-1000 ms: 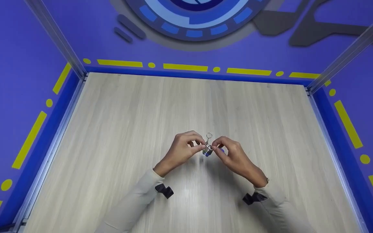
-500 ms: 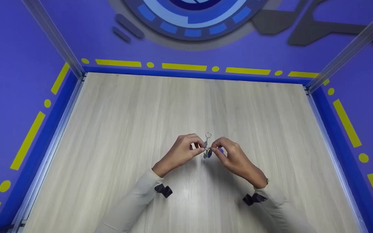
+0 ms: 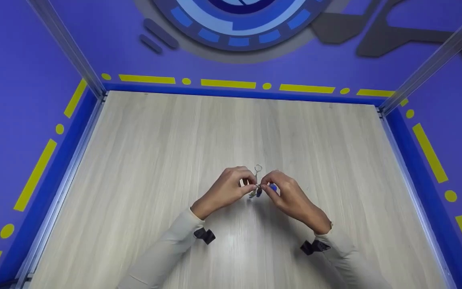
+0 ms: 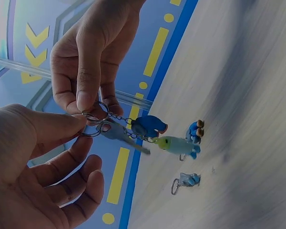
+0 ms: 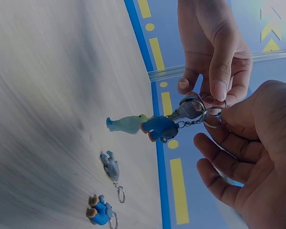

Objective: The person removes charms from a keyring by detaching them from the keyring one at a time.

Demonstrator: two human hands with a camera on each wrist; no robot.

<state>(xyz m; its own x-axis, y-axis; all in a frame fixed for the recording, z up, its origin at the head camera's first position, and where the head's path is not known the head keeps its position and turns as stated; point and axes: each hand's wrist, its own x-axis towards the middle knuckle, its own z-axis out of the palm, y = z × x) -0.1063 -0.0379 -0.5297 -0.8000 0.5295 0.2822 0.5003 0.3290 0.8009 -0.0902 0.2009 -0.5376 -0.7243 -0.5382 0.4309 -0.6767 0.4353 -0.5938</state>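
Note:
In the head view my left hand (image 3: pixel 229 185) and right hand (image 3: pixel 292 195) meet near the middle of the table. Thumb and fingers of each pinch a cluster of metal key rings (image 4: pixel 96 117) between them. From the rings hang, on short chains, a blue figurine (image 4: pixel 151 125), a pale green figurine (image 4: pixel 174 145) and a grey piece (image 5: pixel 189 109) of unclear shape. Fingertips partly hide the rings, so which ring each hand pinches cannot be told.
Two keychains lie apart on the wood-grain table (image 3: pixel 175 140): a blue figurine with orange parts (image 5: pixel 100 213) and a grey-blue figurine (image 5: pixel 110 167), each with its ring. Blue walls (image 3: pixel 235 68) with yellow markings border the table at the back and sides.
Both hands keep their pinch on the rings. My left hand has shifted slightly right and nearer the right hand, and the dangling figurines have swung a little.

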